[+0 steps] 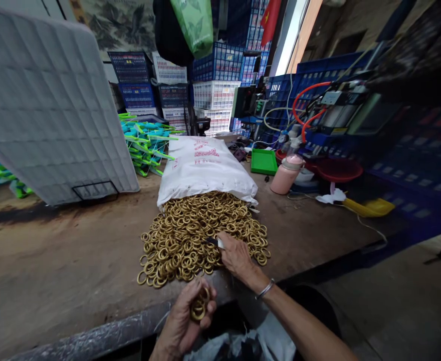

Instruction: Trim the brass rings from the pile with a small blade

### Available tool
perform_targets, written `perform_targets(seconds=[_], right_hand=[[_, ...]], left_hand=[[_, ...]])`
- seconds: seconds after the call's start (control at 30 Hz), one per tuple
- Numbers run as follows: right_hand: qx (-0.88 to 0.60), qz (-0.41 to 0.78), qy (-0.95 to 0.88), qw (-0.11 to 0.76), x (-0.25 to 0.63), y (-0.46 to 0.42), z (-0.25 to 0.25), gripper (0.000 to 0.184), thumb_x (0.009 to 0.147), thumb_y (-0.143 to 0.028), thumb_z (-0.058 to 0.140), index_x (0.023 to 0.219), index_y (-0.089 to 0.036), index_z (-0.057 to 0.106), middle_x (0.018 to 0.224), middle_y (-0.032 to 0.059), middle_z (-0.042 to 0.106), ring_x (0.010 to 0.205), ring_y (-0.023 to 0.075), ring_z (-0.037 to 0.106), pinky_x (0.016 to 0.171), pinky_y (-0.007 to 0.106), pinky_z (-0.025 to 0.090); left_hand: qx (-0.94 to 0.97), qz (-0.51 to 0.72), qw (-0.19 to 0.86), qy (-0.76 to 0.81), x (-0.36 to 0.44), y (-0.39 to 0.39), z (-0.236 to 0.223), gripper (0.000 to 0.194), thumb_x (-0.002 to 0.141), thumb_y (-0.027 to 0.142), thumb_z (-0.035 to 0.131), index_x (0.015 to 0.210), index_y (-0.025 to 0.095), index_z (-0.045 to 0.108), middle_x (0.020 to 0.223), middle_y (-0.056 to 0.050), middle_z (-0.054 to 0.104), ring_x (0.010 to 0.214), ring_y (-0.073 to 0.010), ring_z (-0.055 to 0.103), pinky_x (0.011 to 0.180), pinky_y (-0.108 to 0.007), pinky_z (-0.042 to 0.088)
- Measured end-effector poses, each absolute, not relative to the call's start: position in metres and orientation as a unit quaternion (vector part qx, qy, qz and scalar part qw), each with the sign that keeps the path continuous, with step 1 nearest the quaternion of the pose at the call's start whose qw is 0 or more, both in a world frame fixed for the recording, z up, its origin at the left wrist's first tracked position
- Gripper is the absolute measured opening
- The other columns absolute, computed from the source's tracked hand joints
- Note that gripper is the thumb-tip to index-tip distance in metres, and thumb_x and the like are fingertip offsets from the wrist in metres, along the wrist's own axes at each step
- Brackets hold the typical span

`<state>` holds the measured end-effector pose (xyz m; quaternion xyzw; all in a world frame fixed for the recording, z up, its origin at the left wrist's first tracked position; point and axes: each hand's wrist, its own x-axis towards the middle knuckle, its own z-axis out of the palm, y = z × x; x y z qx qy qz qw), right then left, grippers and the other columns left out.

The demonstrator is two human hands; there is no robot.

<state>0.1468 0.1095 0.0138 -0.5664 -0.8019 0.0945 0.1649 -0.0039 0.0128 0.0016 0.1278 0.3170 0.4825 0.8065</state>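
Note:
A large heap of gold-coloured rings (190,240) spills from the mouth of a white sack (209,165) onto the brown table. Close to the table's front edge, my left hand (186,313) is curled around a few gold rings (199,304), palm turned up. My right hand (237,255) reaches over the right part of the heap, its fingers closed on a slim tool (213,242) with a dark tip and a white part. The tool's tip points left over the rings; its exact kind is unclear. A metal bangle circles my right wrist.
At the left stands a white padded panel (55,100) on a black wire foot, with green and blue plastic pieces (145,143) behind it. A pink bottle (286,175), a green tray (263,161) and a machine with red tubes (333,110) stand right. Stacked crates (216,95) line the back.

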Motion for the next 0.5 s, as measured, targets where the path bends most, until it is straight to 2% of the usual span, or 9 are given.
perform_targets(seconds=[0.13,0.23,0.37,0.43,0.5], right_hand=[[-0.543,0.194,-0.780,0.242,0.156,0.104,0.018,0.013,0.081,-0.017,0.035,0.082,-0.018,0.048,0.066,-0.0005,0.052,0.058,0.0117,0.045,0.057,0.022,0.029],[-0.508,0.324,-0.746,0.284,0.157,0.092,0.023,0.022,0.087,-0.030,0.031,0.075,-0.019,0.045,0.063,-0.0026,0.048,0.058,0.0103,0.044,0.058,0.021,0.033],[-0.466,0.475,-0.689,0.287,0.157,0.074,0.020,0.028,0.086,-0.040,0.035,0.070,-0.018,0.044,0.060,-0.0043,0.044,0.055,0.0085,0.041,0.055,0.020,0.034],[-0.455,0.524,-0.662,0.284,0.156,0.066,0.014,0.027,0.084,-0.041,0.039,0.070,-0.018,0.044,0.058,-0.0054,0.042,0.052,0.0075,0.037,0.051,0.019,0.032],[-0.446,0.558,-0.643,0.277,0.155,0.061,0.007,0.024,0.083,-0.038,0.040,0.070,-0.018,0.043,0.055,-0.0065,0.039,0.049,0.0068,0.034,0.049,0.018,0.030]], left_hand=[[0.149,0.488,0.796,0.325,-0.004,0.019,0.010,0.021,0.068,0.030,0.066,0.071,0.015,0.051,0.070,-0.001,0.055,0.051,-0.0065,0.049,0.035,-0.013,0.024],[0.166,0.494,0.778,0.351,0.000,0.023,0.015,0.023,0.066,0.029,0.068,0.072,0.016,0.051,0.066,0.001,0.054,0.049,-0.0056,0.047,0.035,-0.012,0.024],[0.258,0.523,0.670,0.459,0.007,0.022,0.012,0.030,0.066,0.036,0.065,0.086,0.017,0.054,0.060,0.004,0.054,0.041,-0.0051,0.043,0.034,-0.015,0.029],[0.310,0.517,0.614,0.509,0.010,0.020,0.010,0.036,0.068,0.039,0.063,0.095,0.017,0.054,0.055,0.005,0.053,0.038,-0.0052,0.041,0.034,-0.016,0.031],[0.345,0.498,0.591,0.532,0.012,0.018,0.011,0.037,0.068,0.039,0.062,0.095,0.015,0.056,0.050,0.006,0.050,0.036,-0.0056,0.040,0.034,-0.016,0.031]])
